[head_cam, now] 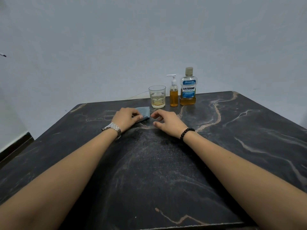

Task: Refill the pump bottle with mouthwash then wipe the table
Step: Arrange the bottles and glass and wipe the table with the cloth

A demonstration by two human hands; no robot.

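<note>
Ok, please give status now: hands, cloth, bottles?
Left hand holds grey cloth on table. Right hand open, empty. Pump bottle full, pump on. Nothing blocking.

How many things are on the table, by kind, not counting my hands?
Bottles: 2, pump bottle and mouthwash bottle
Glasses: 1, glass
Cloths: 1, cloth, under the left hand
Total: 4
</note>
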